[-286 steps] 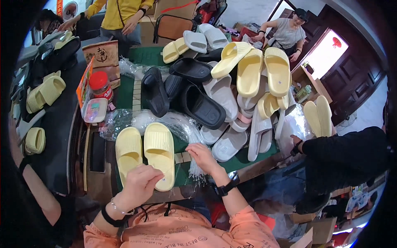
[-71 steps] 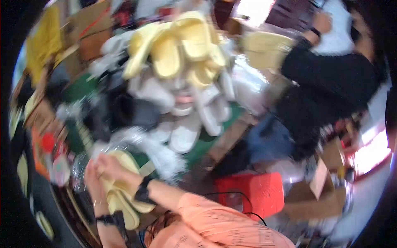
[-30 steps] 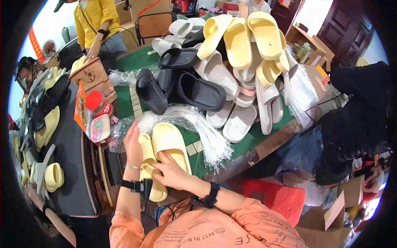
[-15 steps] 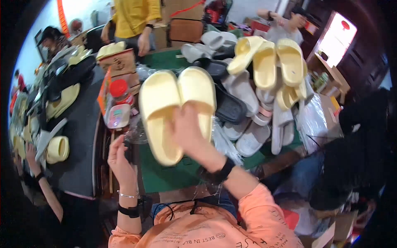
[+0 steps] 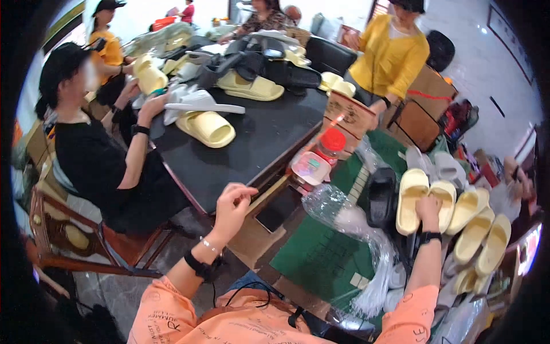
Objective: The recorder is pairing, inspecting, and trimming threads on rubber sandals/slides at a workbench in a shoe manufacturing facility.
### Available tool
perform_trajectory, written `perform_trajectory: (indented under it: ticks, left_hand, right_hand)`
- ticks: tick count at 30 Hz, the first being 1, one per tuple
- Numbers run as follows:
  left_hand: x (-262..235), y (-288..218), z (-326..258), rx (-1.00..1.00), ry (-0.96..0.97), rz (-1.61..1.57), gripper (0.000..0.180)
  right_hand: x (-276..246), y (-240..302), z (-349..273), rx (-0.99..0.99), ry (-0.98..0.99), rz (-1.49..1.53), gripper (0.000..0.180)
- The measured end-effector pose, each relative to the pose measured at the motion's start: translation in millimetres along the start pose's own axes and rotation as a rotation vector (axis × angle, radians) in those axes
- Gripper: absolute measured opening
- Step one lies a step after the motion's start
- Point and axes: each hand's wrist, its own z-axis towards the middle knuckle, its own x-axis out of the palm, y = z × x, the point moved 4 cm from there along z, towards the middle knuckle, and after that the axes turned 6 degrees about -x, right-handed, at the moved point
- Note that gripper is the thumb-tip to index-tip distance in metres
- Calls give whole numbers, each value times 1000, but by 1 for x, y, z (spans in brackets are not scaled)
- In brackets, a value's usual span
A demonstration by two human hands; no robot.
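Observation:
My right hand point(image 5: 428, 207) is closed on a pair of pale yellow slippers, with its fingers inside the openings; the left slipper point(image 5: 410, 198) and the right slipper point(image 5: 446, 195) stand side by side. They are at the pile on the right, touching or just above it; I cannot tell which. Beside them lie a black slipper point(image 5: 381, 198) and more yellow slippers point(image 5: 474, 246). My left hand point(image 5: 232, 211) is raised near the black table's corner. Its fingers are loosely bent and apart, and nothing shows in them.
Clear plastic bags point(image 5: 372, 246) lie on the green mat point(image 5: 321, 258). A red-lidded jar point(image 5: 332, 143) and a paper bag point(image 5: 344, 120) stand beyond. A co-worker in black point(image 5: 97, 155) handles a yellow slipper at the black table point(image 5: 258, 137), heaped with slippers. A person in yellow point(image 5: 392, 54) stands beyond.
My view has swung left. The yellow pair in my right hand has gone from above the green mat to the slipper pile on the right. My left hand stays raised.

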Motion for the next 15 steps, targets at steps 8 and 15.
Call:
perform_trajectory:
  ticks: [8, 15]
  left_hand:
    - [-75, 90, 126, -410, -650, 273, 69]
    - [-46, 160, 182, -709, -388, -579, 61]
  right_hand:
    - [-5, 16, -6, -84, -38, 131, 42]
    - [-26, 31, -39, -135, -137, 103, 35]
